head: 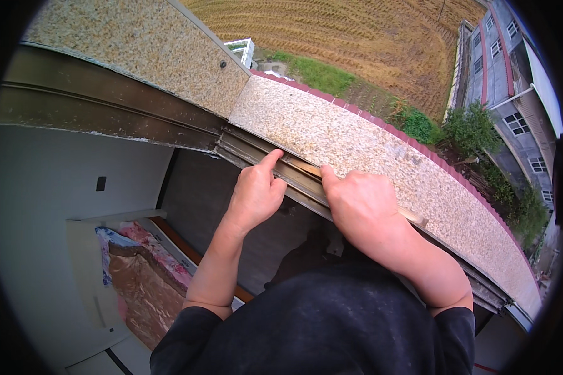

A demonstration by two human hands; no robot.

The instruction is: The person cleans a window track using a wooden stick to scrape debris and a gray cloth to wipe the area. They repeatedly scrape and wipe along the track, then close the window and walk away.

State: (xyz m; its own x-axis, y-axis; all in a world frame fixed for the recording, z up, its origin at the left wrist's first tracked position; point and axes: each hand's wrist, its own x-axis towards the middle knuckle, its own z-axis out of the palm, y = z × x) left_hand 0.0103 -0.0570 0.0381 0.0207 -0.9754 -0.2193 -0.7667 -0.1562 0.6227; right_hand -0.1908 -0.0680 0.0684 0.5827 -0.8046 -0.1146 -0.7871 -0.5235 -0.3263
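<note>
My right hand (pixel 363 199) grips a wooden strip (pixel 305 167), its index finger laid along the top. The strip's thin end lies in the window-frame track (pixel 251 152), and its squared end (pixel 413 217) shows beyond my wrist over the outer sill. Just left of the thin end, my left hand (pixel 259 197) reaches to the same track with its index finger extended, the fingertip touching it. The left hand's other fingers are curled, and their inner side is hidden, so I cannot tell whether anything is held there.
A speckled stone-textured sill (pixel 356 136) runs outside the track, edged by red corrugated roofing (pixel 403 136). The brown window jamb (pixel 108 103) rises at left. Inside, below, are a dark floor (pixel 192 187) and a bed with a brown blanket (pixel 145 281). Outside lies a field (pixel 356 37).
</note>
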